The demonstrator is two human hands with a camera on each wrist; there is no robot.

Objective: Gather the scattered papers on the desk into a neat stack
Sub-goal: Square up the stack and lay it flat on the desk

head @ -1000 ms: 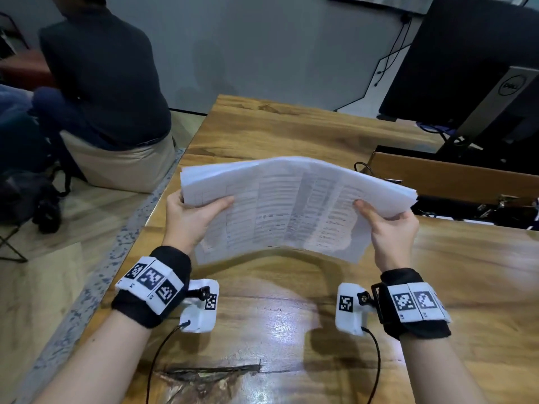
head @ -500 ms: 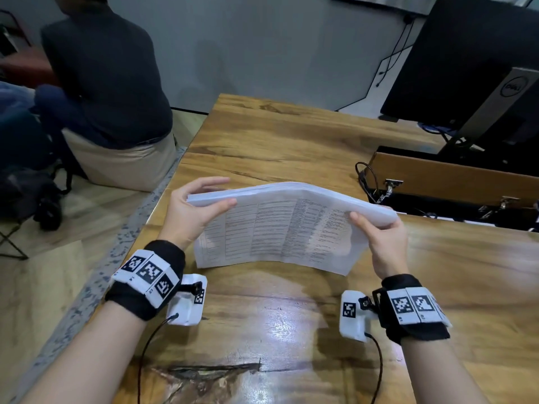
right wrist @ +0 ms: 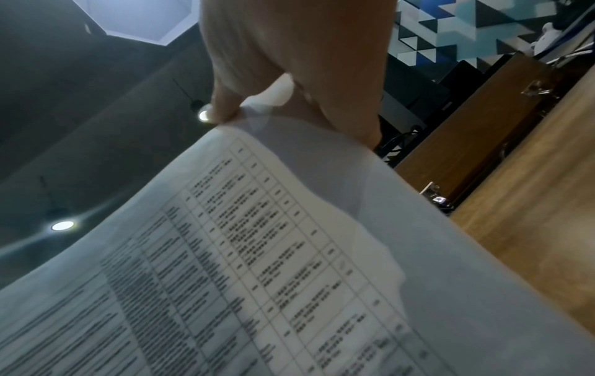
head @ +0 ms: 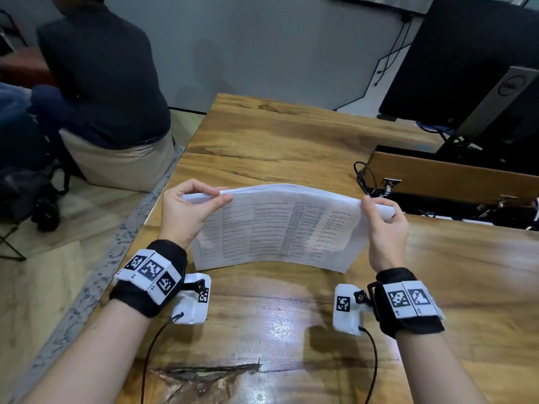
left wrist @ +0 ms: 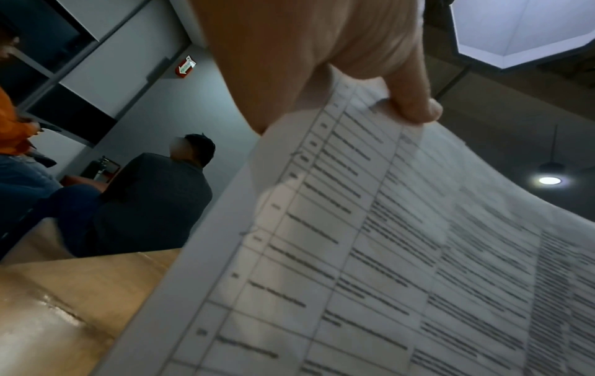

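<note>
A stack of white printed papers stands on its long lower edge on the wooden desk, bowed towards me, tables of text facing me. My left hand pinches its upper left corner between thumb and fingers. My right hand pinches the upper right corner. The left wrist view shows the printed sheet filling the frame with my left thumb on its top edge. In the right wrist view the same papers hang below my right hand's fingers.
A person in a dark shirt sits off the desk's left edge. A dark monitor on a silver stand is at the back right, with a wooden divider, clips and cables in front of it. Bare desk surface lies beyond the papers.
The stack has come down from mid-air to stand on its lower edge on the desk. Both hands have shifted up to pinch the top corners.
</note>
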